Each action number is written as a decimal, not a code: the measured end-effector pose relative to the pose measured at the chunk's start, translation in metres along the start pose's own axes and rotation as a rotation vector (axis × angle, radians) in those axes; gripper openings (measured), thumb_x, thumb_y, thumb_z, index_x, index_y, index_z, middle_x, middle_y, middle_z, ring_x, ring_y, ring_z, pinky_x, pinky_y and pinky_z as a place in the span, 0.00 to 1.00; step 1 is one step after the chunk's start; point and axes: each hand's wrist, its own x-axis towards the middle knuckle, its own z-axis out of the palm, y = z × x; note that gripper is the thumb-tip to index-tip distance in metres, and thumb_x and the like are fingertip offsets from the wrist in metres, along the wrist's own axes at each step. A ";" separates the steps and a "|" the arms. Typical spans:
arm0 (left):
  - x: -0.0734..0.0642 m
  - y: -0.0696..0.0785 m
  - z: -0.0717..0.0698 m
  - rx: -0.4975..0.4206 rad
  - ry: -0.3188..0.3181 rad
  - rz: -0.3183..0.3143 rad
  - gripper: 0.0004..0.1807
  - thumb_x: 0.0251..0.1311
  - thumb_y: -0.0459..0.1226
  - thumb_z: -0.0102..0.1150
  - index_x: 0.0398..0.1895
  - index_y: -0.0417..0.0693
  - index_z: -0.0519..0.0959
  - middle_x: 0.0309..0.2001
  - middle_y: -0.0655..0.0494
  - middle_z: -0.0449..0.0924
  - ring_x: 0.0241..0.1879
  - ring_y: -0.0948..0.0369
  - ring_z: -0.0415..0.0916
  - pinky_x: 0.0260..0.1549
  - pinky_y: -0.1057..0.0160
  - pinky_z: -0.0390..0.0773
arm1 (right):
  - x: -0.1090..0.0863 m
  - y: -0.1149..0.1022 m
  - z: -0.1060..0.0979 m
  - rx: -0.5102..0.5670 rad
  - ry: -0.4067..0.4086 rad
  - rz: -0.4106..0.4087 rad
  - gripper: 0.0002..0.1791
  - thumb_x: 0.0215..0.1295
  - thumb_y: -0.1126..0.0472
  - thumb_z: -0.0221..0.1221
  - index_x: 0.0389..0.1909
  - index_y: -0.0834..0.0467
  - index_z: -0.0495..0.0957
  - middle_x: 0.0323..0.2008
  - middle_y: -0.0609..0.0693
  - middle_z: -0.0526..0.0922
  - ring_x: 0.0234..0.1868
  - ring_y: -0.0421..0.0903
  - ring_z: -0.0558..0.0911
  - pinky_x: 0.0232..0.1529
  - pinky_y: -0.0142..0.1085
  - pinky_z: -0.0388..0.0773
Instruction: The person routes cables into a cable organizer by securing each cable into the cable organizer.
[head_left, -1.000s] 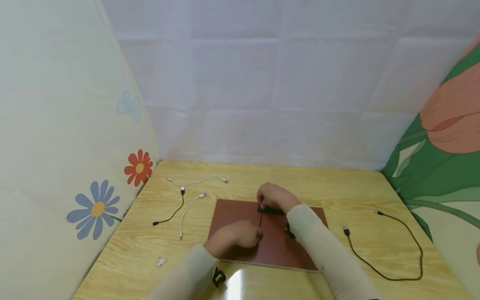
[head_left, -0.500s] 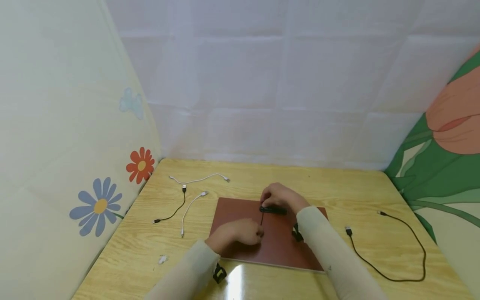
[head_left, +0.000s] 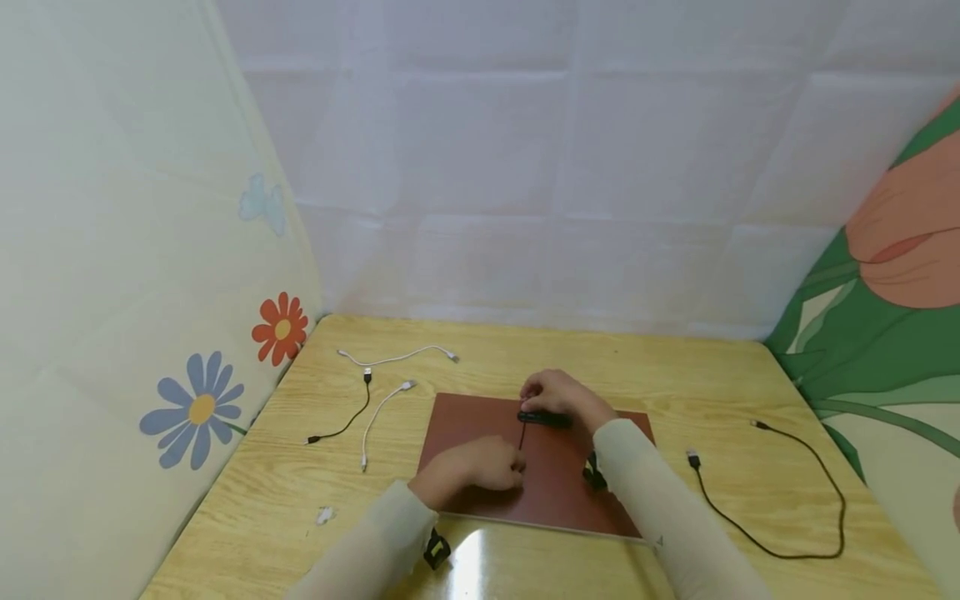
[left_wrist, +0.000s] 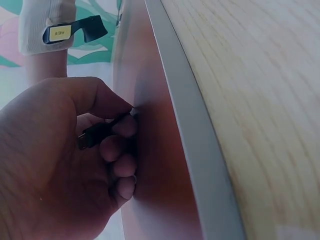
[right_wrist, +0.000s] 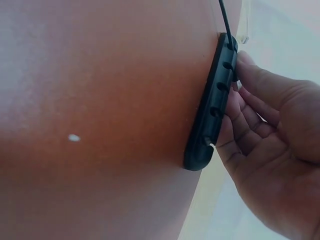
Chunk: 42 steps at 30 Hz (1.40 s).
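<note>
A black cable holder [head_left: 549,419] with a row of slots lies on a reddish-brown board [head_left: 573,496]. From its left end a thin black USB cable [head_left: 522,437] runs toward me, in the end slot [right_wrist: 231,46] as the right wrist view shows. My left hand [head_left: 491,463] pinches this cable low over the board, fingers curled; its small black plug [left_wrist: 94,135] sticks out into the palm. Behind the holder my right hand [head_left: 557,393] has thumb and fingers around the cable's other end, where a bit of metal plug [right_wrist: 237,85] shows beneath the thumb.
On the table's left lie two white cables [head_left: 393,360] [head_left: 378,415] and a short black cable [head_left: 352,425]. A longer black cable [head_left: 772,552] curves at the right. A small white scrap [head_left: 324,516] sits at front left. Cloth backdrops [head_left: 480,167] surround the table.
My right hand has shifted slightly right along the holder's left end, and its fingers have resettled there. The left hand has stayed nearly still, with the cable stretched between both hands throughout.
</note>
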 end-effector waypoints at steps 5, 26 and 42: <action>-0.004 0.002 -0.001 0.007 0.000 -0.004 0.10 0.67 0.46 0.57 0.27 0.57 0.75 0.22 0.62 0.71 0.23 0.65 0.66 0.27 0.66 0.69 | -0.003 -0.002 0.005 -0.009 0.021 -0.003 0.12 0.70 0.59 0.64 0.50 0.58 0.84 0.45 0.51 0.86 0.47 0.49 0.83 0.51 0.46 0.79; -0.023 0.011 0.014 0.292 0.248 0.015 0.13 0.64 0.46 0.60 0.22 0.57 0.75 0.21 0.65 0.72 0.28 0.64 0.72 0.38 0.63 0.77 | -0.098 0.022 0.013 -0.311 0.049 0.139 0.38 0.68 0.45 0.64 0.72 0.61 0.67 0.71 0.68 0.64 0.71 0.70 0.62 0.64 0.65 0.65; -0.065 -0.033 0.002 0.234 0.409 -0.050 0.12 0.65 0.46 0.63 0.26 0.55 0.74 0.27 0.65 0.72 0.31 0.63 0.71 0.31 0.61 0.74 | -0.142 0.037 0.023 -0.211 0.008 0.143 0.52 0.62 0.33 0.63 0.78 0.58 0.57 0.78 0.67 0.50 0.76 0.75 0.45 0.64 0.75 0.50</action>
